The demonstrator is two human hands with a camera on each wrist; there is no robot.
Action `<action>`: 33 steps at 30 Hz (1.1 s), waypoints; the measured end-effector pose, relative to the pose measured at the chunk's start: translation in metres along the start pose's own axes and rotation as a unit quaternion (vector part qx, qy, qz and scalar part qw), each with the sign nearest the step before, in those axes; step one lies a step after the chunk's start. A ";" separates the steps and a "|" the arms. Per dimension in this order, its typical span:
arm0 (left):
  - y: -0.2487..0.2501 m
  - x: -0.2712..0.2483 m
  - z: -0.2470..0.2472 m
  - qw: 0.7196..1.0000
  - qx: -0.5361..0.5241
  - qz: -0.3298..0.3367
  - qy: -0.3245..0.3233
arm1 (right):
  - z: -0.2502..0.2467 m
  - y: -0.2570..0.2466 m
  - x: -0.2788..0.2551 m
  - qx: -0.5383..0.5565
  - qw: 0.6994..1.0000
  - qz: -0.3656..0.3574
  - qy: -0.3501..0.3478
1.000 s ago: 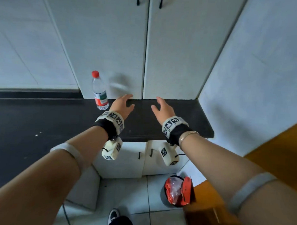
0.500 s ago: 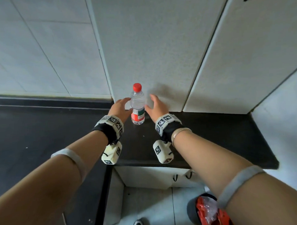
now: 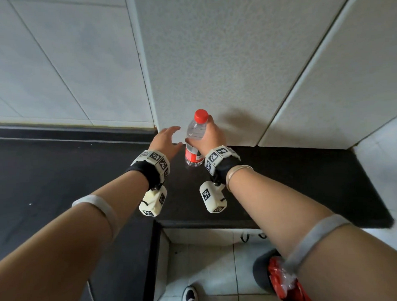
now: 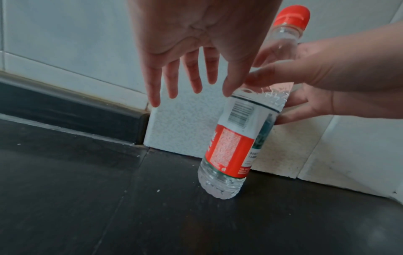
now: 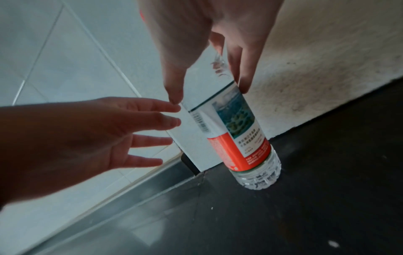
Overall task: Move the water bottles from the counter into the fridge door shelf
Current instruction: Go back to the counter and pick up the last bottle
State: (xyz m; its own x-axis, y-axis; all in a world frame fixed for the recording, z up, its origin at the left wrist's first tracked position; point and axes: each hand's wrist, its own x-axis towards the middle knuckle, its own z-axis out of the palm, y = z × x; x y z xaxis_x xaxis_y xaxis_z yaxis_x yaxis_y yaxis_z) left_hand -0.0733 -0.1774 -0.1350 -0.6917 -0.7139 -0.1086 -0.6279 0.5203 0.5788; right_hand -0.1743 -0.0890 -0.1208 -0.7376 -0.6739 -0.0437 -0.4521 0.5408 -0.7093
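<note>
A clear water bottle (image 3: pixel 195 137) with a red cap and a red and white label stands on the black counter (image 3: pixel 284 181), close to the white cabinet front. My right hand (image 3: pixel 209 136) grips its upper body, thumb on the near side and fingers round the far side. The left wrist view shows the water bottle (image 4: pixel 237 141) with its base on the counter and the right hand (image 4: pixel 316 77) wrapped round it. My left hand (image 3: pixel 166 140) hovers just left of the bottle with fingers spread, holding nothing. In the right wrist view the bottle (image 5: pixel 231 131) leans beside the left hand (image 5: pixel 122 131).
White cabinet doors (image 3: pixel 223 59) rise right behind the bottle, and tiled wall (image 3: pixel 55 65) lies to the left. The counter's front edge drops to a tiled floor (image 3: pixel 208 267). A dark bin with a red bag (image 3: pixel 281 280) sits below right. My shoe (image 3: pixel 190 297) shows at the bottom.
My right hand has closed round the bottle's upper body; half a second ago both hands flanked it open. The view has moved closer. The left hand stays open beside it.
</note>
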 end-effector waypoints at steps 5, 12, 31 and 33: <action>0.023 -0.003 0.006 1.000 0.003 0.021 -0.018 | -0.028 0.016 -0.022 0.025 0.998 0.032 0.039; 0.100 -0.037 0.039 0.994 0.014 0.094 -0.053 | -0.109 0.060 -0.076 0.026 0.992 0.079 0.099; 0.375 -0.270 0.203 0.891 -0.011 0.386 -0.238 | -0.329 0.214 -0.379 0.004 0.903 0.315 0.293; 0.396 -0.302 0.219 0.867 -0.004 0.422 -0.263 | -0.341 0.226 -0.415 0.013 0.879 0.351 0.323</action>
State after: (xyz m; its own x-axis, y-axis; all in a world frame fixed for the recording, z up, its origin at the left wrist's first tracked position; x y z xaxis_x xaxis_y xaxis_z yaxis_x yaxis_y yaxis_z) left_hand -0.1913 0.3472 -0.0498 -0.9722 0.2340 0.0043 0.1829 0.7482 0.6377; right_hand -0.1412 0.4842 -0.0233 -0.9649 0.2518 -0.0745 0.2334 0.6925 -0.6827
